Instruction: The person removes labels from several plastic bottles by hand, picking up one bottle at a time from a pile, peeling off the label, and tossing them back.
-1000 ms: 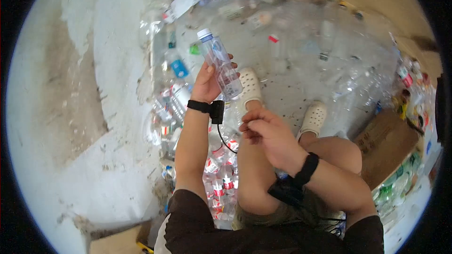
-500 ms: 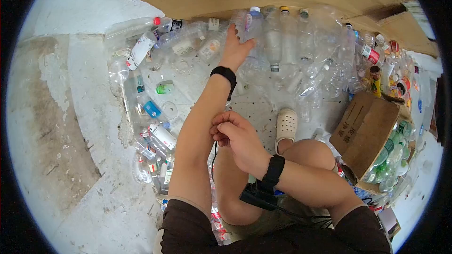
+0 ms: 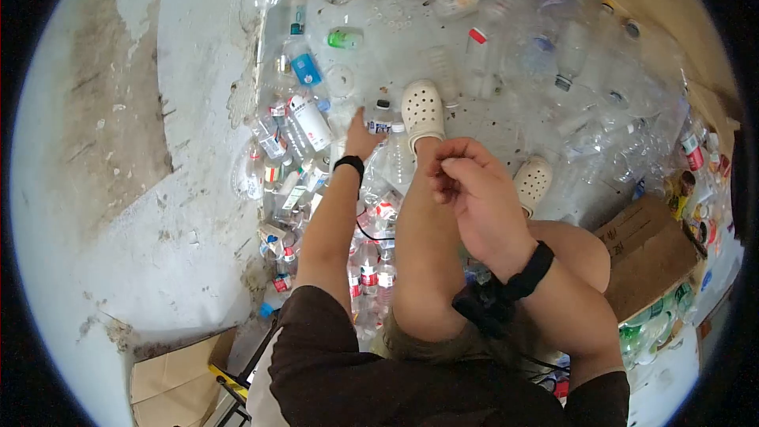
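Observation:
My left hand (image 3: 365, 139) reaches down beside the pale clog on my foot (image 3: 423, 111), fingers stretched apart. Right at its fingers is a clear plastic bottle with a dark cap and a dark printed label (image 3: 380, 125). Another clear bottle (image 3: 398, 150) lies just to the right of that hand. My right hand (image 3: 478, 202) hovers above my legs, its fingers loosely curled toward the thumb and no object showing in them. To the left of my left hand lies a white-labelled bottle (image 3: 310, 122) among other bottles.
Many clear bottles (image 3: 573, 51) line the far and right sides. Red-labelled bottles (image 3: 368, 275) gather beside my left leg. A brown cardboard box (image 3: 648, 253) with green bottles (image 3: 652, 328) stands at right. A cardboard piece (image 3: 178, 375) lies lower left, and a green-labelled bottle (image 3: 345, 38) lies farther off.
The view has turned down and left. My left hand has left the far row of bottles and come back to bottles near my foot. My right hand stays loosely curled, now apart from the left forearm.

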Demonstrator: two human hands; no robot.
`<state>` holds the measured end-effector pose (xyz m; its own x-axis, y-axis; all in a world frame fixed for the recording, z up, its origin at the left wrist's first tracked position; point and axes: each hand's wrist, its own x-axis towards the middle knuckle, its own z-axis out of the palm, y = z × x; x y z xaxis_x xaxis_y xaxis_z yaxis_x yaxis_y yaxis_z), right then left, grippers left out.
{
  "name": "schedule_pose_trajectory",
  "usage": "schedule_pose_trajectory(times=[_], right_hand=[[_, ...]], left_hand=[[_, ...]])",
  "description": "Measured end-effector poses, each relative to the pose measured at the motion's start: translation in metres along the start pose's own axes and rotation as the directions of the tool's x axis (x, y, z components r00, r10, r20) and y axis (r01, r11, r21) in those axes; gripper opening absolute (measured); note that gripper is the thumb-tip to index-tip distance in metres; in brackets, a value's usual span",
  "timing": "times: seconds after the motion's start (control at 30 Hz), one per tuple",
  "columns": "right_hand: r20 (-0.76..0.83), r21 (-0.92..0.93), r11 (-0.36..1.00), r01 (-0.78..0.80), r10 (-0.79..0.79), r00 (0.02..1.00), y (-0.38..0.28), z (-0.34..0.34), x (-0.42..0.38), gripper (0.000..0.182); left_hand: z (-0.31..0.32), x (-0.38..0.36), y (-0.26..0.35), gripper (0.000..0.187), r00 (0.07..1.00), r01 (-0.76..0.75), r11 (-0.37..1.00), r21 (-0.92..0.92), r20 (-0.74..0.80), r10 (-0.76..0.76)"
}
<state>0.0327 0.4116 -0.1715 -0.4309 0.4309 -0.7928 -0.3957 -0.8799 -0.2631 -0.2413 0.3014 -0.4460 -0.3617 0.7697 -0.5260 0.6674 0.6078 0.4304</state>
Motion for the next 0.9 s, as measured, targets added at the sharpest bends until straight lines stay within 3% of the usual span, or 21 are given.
schedule_pose_trajectory(times=[0.1,0.17,0.27,0.3,0.33,0.37,0.4,0.5,0.53,0.6,0.67,0.77,0.83,0.9], right_hand=[[0.016,-0.013,1.000,0.015,-0.015,1.000,0.000,-0.003,0.004,0.014],[-0.008,-0.002,1.000,0.013,-0.013,1.000,0.000,-0.001,0.005,0.014],[-0.014,-0.020,0.999,0.030,-0.030,0.999,0.002,0.003,0.005,0.014],[-0.034,-0.017,0.998,0.055,-0.056,0.998,0.003,0.003,0.004,0.014],[-0.035,-0.007,1.000,0.025,-0.025,0.999,0.005,0.003,0.005,0.014],[-0.035,0.001,1.000,0.000,0.000,0.999,0.003,0.003,0.006,0.014],[-0.055,-0.003,0.999,0.042,-0.042,0.998,-0.001,0.003,0.007,0.014],[-0.044,0.013,1.000,0.000,0.001,0.999,-0.001,0.007,0.004,0.015],[-0.049,0.009,1.000,0.012,-0.012,0.999,-0.001,0.005,0.004,0.015],[-0.025,0.035,0.998,0.051,-0.051,0.998,0.000,0.002,0.003,0.015],[-0.052,0.052,0.994,0.098,-0.095,0.994,-0.005,0.002,0.001,0.015],[-0.092,0.100,0.979,0.176,-0.167,0.982,-0.015,0.001,-0.003,0.014],[-0.109,0.127,0.967,0.221,-0.208,0.972,-0.023,-0.002,-0.005,0.013],[-0.102,0.129,0.950,0.283,-0.271,0.957,-0.030,-0.009,-0.006,0.014]], left_hand=[[0.035,-0.009,-0.004,0.094,0.999,0.036,0.997,-0.074,0.025,-0.034],[0.041,-0.005,0.010,0.090,0.912,0.409,0.911,0.054,-0.032,-0.408],[0.038,-0.003,0.011,0.081,0.912,0.411,0.908,0.084,-0.051,-0.408],[0.034,0.000,0.003,0.083,0.923,0.386,0.923,0.011,0.004,-0.386],[0.027,-0.004,0.020,0.085,0.934,0.352,0.933,0.075,-0.088,-0.345],[0.025,0.001,0.024,0.087,0.935,0.353,0.928,0.121,-0.078,-0.345],[0.021,0.004,0.046,0.085,0.953,0.278,0.949,0.151,-0.165,-0.253],[0.000,0.022,0.123,0.071,0.950,-0.184,0.982,0.044,-0.248,0.189],[-0.004,0.034,0.157,0.067,0.901,-0.355,0.934,-0.039,-0.280,0.331],[-0.012,0.051,0.232,0.062,0.810,-0.587,0.765,-0.265,-0.204,0.550],[-0.012,0.051,0.307,0.063,0.822,-0.468,0.721,-0.511,0.048,0.567],[0.005,0.058,0.371,0.071,0.836,-0.417,0.788,-0.453,0.148,0.528],[0.014,0.062,0.393,0.079,0.868,-0.257,0.891,-0.374,0.317,0.383],[0.021,0.062,0.388,0.080,0.873,-0.236,0.855,-0.462,0.286,0.395]])
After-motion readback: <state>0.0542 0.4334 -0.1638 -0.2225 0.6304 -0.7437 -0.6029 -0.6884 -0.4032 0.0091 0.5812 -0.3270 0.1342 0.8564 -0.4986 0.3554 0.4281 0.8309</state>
